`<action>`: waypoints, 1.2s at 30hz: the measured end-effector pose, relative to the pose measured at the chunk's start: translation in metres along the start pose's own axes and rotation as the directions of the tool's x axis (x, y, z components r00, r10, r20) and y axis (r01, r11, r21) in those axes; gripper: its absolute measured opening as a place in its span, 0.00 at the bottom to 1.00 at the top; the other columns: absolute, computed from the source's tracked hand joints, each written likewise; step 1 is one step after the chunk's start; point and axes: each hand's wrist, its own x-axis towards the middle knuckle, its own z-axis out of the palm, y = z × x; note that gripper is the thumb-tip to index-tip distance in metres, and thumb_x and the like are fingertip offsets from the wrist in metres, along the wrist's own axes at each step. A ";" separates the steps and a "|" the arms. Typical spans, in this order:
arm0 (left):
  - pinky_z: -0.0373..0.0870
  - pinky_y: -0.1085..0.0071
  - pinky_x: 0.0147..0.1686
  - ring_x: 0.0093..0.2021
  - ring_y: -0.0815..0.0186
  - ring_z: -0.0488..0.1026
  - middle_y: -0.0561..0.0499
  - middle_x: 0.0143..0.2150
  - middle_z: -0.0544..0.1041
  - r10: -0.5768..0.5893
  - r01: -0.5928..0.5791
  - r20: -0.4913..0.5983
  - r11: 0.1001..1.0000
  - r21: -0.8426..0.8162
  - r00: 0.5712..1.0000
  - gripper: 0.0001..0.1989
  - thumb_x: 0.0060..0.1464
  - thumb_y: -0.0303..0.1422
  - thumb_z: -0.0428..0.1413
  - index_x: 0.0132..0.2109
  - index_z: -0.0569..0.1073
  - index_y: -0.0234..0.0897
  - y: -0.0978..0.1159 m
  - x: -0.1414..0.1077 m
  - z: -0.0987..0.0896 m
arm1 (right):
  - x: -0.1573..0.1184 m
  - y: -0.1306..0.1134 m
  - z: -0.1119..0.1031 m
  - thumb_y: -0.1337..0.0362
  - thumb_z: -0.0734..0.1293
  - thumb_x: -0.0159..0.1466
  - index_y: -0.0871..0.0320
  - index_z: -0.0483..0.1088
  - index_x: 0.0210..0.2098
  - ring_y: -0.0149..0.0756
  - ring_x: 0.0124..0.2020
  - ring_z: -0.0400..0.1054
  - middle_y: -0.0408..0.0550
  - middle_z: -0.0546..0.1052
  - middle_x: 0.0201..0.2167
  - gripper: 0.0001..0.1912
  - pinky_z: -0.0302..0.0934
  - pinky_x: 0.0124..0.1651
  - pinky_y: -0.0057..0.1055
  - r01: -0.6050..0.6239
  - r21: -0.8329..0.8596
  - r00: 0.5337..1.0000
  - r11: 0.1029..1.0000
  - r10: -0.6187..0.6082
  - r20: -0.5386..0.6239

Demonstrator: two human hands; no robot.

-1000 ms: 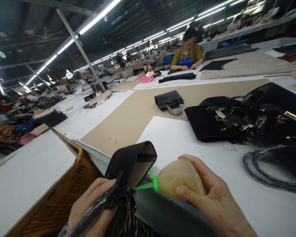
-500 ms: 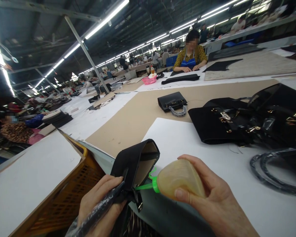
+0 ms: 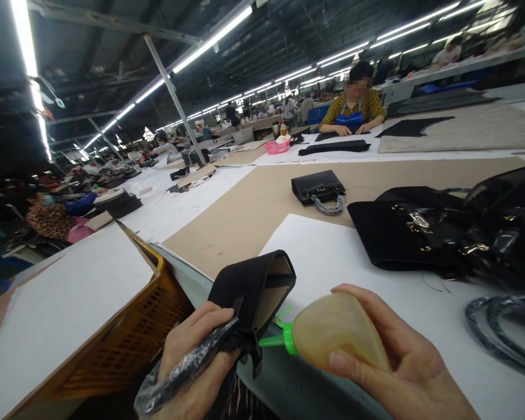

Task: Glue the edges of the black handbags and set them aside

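Observation:
My left hand (image 3: 196,361) is closed on a black handbag (image 3: 245,286), near the base of its plastic-wrapped handle (image 3: 188,359). The bag is tilted, and its beige-lined open side faces right. In my right hand (image 3: 402,356) is a squeeze bottle (image 3: 336,329) of yellowish stuff, lying sideways with my thumb pressed on its wall. Its thin green nozzle (image 3: 272,340) points left, the tip at the bag's lower edge by the handle fitting. Whether anything flows from the tip, I cannot tell.
Several black handbags (image 3: 385,233) with gold fittings lie at right, beside plastic-wrapped handles (image 3: 503,326). A small black handbag (image 3: 317,186) rests on brown paper. A yellow crate (image 3: 126,326) stands at left. Across the table, a co-worker (image 3: 354,105) sits near a pink basket (image 3: 277,146).
The view has shifted, so everything appears farther right and slightly lower. Both hands keep their holds on the handbag and bottle, with the nozzle still at the bag's edge.

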 end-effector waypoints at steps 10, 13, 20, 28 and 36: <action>0.70 0.76 0.29 0.28 0.68 0.73 0.53 0.29 0.74 -0.018 0.018 0.050 1.000 -0.006 0.999 0.06 0.49 0.32 0.55 0.34 0.76 0.39 0.008 0.002 -0.002 | -0.002 0.008 -0.002 0.57 0.74 0.47 0.43 0.69 0.48 0.43 0.32 0.75 0.40 0.79 0.37 0.28 0.72 0.29 0.24 0.134 -0.029 0.991 0.991 -0.133 0.029; 0.69 0.77 0.28 0.27 0.68 0.73 0.54 0.28 0.74 -0.038 0.038 0.037 0.999 -0.006 0.999 0.06 0.48 0.31 0.55 0.33 0.77 0.39 0.009 0.004 -0.001 | -0.003 0.004 0.000 0.57 0.74 0.47 0.44 0.69 0.48 0.43 0.31 0.75 0.40 0.79 0.36 0.28 0.72 0.29 0.25 0.091 -0.012 0.996 0.996 -0.091 0.010; 0.70 0.76 0.30 0.29 0.67 0.73 0.54 0.29 0.75 -0.072 0.071 -0.041 0.997 -0.035 0.997 0.06 0.45 0.32 0.57 0.33 0.77 0.39 0.013 0.005 0.001 | -0.011 -0.013 0.007 0.59 0.72 0.44 0.47 0.70 0.45 0.39 0.32 0.73 0.38 0.77 0.36 0.27 0.69 0.32 0.23 -0.058 0.043 0.983 0.997 0.065 -0.174; 0.66 0.78 0.26 0.27 0.69 0.72 0.55 0.28 0.74 -0.089 0.086 -0.103 0.996 -0.030 0.991 0.06 0.44 0.32 0.58 0.32 0.77 0.40 0.018 0.006 0.004 | -0.014 -0.010 0.011 0.59 0.71 0.45 0.52 0.69 0.45 0.39 0.30 0.73 0.39 0.78 0.34 0.26 0.68 0.31 0.24 -0.068 0.095 0.981 0.993 0.084 -0.172; 0.67 0.76 0.28 0.28 0.68 0.72 0.54 0.29 0.75 -0.056 0.058 -0.075 0.998 0.037 0.996 0.07 0.45 0.32 0.56 0.33 0.77 0.40 0.015 0.006 0.006 | -0.016 0.002 0.003 0.60 0.73 0.44 0.51 0.72 0.44 0.42 0.35 0.75 0.40 0.79 0.37 0.26 0.70 0.29 0.21 0.081 -0.024 0.985 0.996 -0.084 -0.148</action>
